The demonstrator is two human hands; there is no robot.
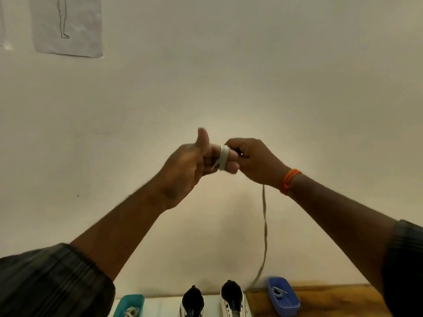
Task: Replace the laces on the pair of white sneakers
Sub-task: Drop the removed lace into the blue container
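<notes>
Raised in front of the wall, my left hand (190,165) has its thumb up and a white lace (223,157) wound in loops round its extended fingers. My right hand (254,161), with an orange band on the wrist, pinches the lace right beside those loops. The lace's loose length (265,227) hangs from under my right hand down to the table. Two white sneakers with dark insides, left one (192,304) and right one (233,302), stand at the bottom edge with open eyelets.
A teal tray (121,305) with a pale lace bundle stands left of the sneakers. A blue tray (290,303) holding a coiled lace sits on the wooden table (332,303) to the right. A paper sketch (68,26) hangs on the wall, upper left.
</notes>
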